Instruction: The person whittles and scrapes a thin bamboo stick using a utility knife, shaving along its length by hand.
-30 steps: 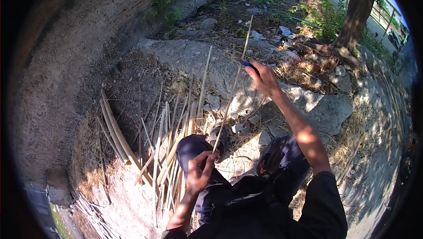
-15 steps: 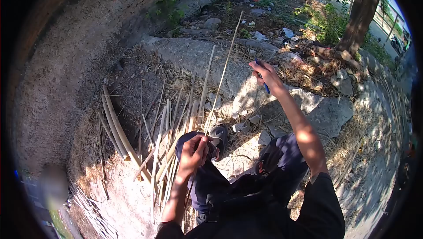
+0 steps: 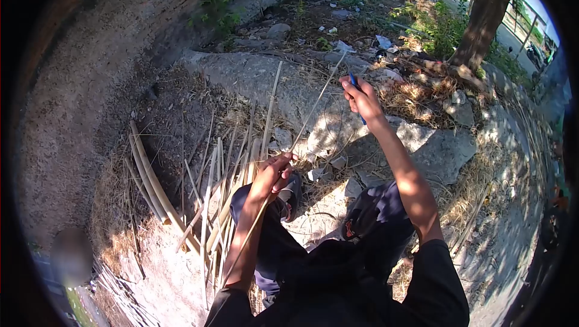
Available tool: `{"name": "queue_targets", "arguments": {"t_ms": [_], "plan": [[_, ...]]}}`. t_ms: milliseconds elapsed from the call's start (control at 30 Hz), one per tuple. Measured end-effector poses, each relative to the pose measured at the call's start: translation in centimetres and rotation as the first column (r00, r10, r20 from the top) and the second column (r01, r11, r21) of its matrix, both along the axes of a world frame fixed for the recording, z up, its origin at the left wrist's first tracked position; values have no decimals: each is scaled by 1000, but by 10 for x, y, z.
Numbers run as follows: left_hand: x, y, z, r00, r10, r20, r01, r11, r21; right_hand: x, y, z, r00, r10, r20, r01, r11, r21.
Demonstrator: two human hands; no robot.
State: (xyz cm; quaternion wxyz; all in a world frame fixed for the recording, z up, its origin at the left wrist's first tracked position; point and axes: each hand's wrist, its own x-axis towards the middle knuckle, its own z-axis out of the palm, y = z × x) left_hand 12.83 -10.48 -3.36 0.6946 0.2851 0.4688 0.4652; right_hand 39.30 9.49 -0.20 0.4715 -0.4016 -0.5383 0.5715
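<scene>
My left hand (image 3: 274,177) is closed around a long thin bamboo strip (image 3: 318,101). One end of the strip points away from me, up and to the right, and the rest runs back along my left forearm. Further forward, my right hand (image 3: 363,99) grips a slim blue-handled tool (image 3: 352,78), whose working end I cannot make out. The strip's far end passes just left of the tool, and I cannot tell whether they touch. Below my left hand, several split bamboo pieces (image 3: 212,191) lean in a loose bundle beside my left leg.
Thicker curved bamboo lengths (image 3: 152,173) lie to the left. A large flat rock (image 3: 241,79) crosses in front of me, with a broken slab (image 3: 449,152) at right. Behind stand a tree trunk (image 3: 487,16) and a rough wall (image 3: 96,79). Dry grass and litter cover the ground.
My left hand has moved forward and now holds the strip further from its near end, which trails over my forearm. The far tip has come lower and closer to my right hand.
</scene>
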Motion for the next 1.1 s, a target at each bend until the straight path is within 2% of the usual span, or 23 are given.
{"name": "queue_targets", "arguments": {"t_ms": [67, 200, 267, 467, 533, 600, 667, 733, 800, 833, 933, 1100], "plan": [[11, 1, -9, 947, 134, -293, -82, 979, 185, 1, 1, -3, 1000, 10, 4, -10, 1000, 1], [9, 8, -5, 954, 238, -181, -194, 954, 231, -1, 0, -2, 1000, -1, 17, 0, 1000, 22], [6, 5, -4, 981, 96, -166, -89, 995, 48, -1, 0, -1, 1000, 2, 23, -2, 1000, 20], [12, 2, 0, 958, 187, -217, -155, 976, 155, -8, -7, 0, 994, 72, 81, -75, 996, 36], [6, 0, -8, 976, 118, -183, -70, 966, 249, -20, -17, 1, 944, 107, 312, -169, 969, 178], [6, -1, -11, 979, 106, -174, -59, 965, 255, -28, -28, -1, 936, 114, 333, -177, 970, 167], [8, -2, -12, 964, 152, -217, -89, 957, 277, -34, -34, -4, 863, 210, 460, -336, 917, 213], [8, -1, -14, 966, 158, -202, -95, 952, 290, -44, -43, -5, 866, 251, 433, -373, 900, 225], [9, -1, -15, 969, 161, -190, -98, 948, 303, -48, -51, -2, 766, 295, 571, -513, 816, 265], [10, -1, -14, 969, 175, -176, -114, 944, 309, -51, -53, -3, 751, 303, 586, -558, 766, 319], [12, -3, -12, 966, 200, -162, -142, 938, 315, -58, -64, -4, 720, 341, 604, -622, 704, 343], [13, -3, -9, 969, 186, -160, -127, 938, 322, -64, -68, -12, 706, 283, 649, -641, 645, 416]]}}
